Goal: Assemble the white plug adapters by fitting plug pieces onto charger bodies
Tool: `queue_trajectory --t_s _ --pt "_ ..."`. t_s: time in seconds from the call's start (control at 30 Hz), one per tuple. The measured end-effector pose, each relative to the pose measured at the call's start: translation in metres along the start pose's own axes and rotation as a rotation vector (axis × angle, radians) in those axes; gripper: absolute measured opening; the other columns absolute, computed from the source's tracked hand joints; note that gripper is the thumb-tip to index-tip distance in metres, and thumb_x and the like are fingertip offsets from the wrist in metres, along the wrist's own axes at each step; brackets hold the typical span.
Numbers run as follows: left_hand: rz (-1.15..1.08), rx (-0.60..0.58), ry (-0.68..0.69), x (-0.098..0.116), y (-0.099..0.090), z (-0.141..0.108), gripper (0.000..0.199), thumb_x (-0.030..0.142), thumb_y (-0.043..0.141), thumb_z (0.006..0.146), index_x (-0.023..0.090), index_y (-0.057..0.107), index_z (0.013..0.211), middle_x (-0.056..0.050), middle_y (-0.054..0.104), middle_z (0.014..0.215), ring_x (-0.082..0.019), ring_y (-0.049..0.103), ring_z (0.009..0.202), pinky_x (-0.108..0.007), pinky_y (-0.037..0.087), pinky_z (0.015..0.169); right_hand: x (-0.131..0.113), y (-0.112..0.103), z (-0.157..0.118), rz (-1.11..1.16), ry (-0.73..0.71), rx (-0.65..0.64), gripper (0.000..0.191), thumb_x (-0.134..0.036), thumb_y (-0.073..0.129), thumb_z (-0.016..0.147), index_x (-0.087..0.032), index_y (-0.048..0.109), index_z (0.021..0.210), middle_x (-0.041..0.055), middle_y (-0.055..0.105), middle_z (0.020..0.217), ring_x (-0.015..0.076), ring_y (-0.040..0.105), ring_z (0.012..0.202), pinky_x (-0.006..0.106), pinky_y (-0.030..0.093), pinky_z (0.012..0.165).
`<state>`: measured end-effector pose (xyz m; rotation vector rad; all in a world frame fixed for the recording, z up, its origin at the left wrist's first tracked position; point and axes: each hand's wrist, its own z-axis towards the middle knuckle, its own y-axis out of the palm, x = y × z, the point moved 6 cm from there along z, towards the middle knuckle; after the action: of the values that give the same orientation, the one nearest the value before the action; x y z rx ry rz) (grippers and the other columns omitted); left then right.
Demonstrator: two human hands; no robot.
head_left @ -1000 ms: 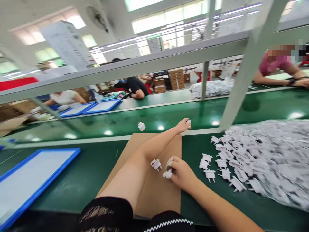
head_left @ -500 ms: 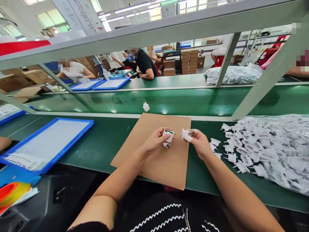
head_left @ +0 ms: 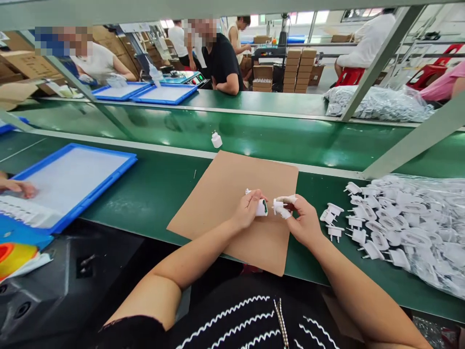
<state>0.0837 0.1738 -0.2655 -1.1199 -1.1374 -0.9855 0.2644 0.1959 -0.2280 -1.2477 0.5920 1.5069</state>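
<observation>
Over the sheet of brown cardboard [head_left: 214,203], my left hand [head_left: 250,211] is closed round a white charger housing [head_left: 260,209]. Its open end faces right, and a bit of green circuit board shows inside. My right hand [head_left: 300,213], with white covers on some fingertips, pinches a white plug piece [head_left: 278,206] with pins. A small gap separates the plug piece from the housing. Many similar white plug pieces [head_left: 397,232] lie heaped to the right, partly in a clear plastic bag. Beyond the cardboard, a white charger [head_left: 217,140] stands on the green surface.
At left sits a blue-rimmed tray [head_left: 83,179] with white parts in its near corner and another person's hand [head_left: 20,186] over it. Slanted metal posts [head_left: 417,135] rise behind the bench. Further back are blue trays [head_left: 165,93], a large plastic bag of parts [head_left: 378,103] and several people.
My left hand has turned the housing so its open end faces right, and my right hand's plug piece is nearer to it. Another person's hand has appeared over the left tray. The view has tilted downward.
</observation>
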Motion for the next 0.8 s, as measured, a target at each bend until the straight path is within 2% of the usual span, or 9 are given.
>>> queue_trajectory --t_s 0.1,0.27,0.47,0.6,0.8 --pt "0.047 0.024 0.032 0.003 -0.002 -0.001 0.073 0.086 0.042 0.089 0.019 0.071 0.079 -0.005 0.063 0.07 -0.018 0.056 0.064 -0.031 0.042 0.059 -0.011 0.001 -0.005 -0.135 -0.082 -0.03 0.017 -0.03 0.064 0.092 -0.023 0.074 0.104 0.0055 0.07 0.09 0.0191 0.066 0.079 0.034 0.058 0.076" --pt "0.119 -0.024 0.154 0.016 0.005 -0.008 0.068 0.078 0.041 0.095 0.018 0.07 0.08 -0.005 0.064 0.069 -0.017 0.055 0.063 -0.031 0.042 0.061 -0.005 0.012 -0.01 -0.1 -0.036 -0.071 0.017 -0.025 0.066 0.087 -0.022 0.074 0.102 0.004 0.069 0.087 0.017 0.064 0.074 0.031 0.056 0.071" --pt "0.116 -0.026 0.185 0.019 0.006 -0.01 0.066 0.075 0.041 0.098 0.019 0.07 0.081 -0.005 0.065 0.07 -0.017 0.055 0.063 -0.031 0.042 0.061 -0.002 0.013 -0.011 -0.004 0.039 -0.031 0.015 -0.028 0.068 0.087 -0.022 0.074 0.1 0.0056 0.072 0.093 0.0183 0.067 0.079 0.032 0.057 0.074" --pt "0.108 0.009 0.197 0.019 0.003 -0.01 0.065 0.073 0.04 0.099 0.018 0.071 0.08 -0.005 0.066 0.071 -0.017 0.056 0.065 -0.031 0.043 0.063 -0.005 0.01 -0.011 0.006 0.024 0.0 0.014 -0.028 0.069 0.087 -0.021 0.074 0.098 0.0059 0.073 0.093 0.0179 0.067 0.079 0.032 0.057 0.074" --pt "0.169 -0.048 0.227 0.018 0.006 -0.012 0.063 0.069 0.038 0.102 0.017 0.067 0.082 -0.004 0.064 0.07 -0.015 0.054 0.062 -0.029 0.042 0.061 -0.002 0.013 -0.014 -0.066 -0.014 -0.014 0.016 -0.024 0.069 0.086 -0.021 0.074 0.101 0.0042 0.071 0.089 0.0159 0.064 0.073 0.03 0.056 0.069"
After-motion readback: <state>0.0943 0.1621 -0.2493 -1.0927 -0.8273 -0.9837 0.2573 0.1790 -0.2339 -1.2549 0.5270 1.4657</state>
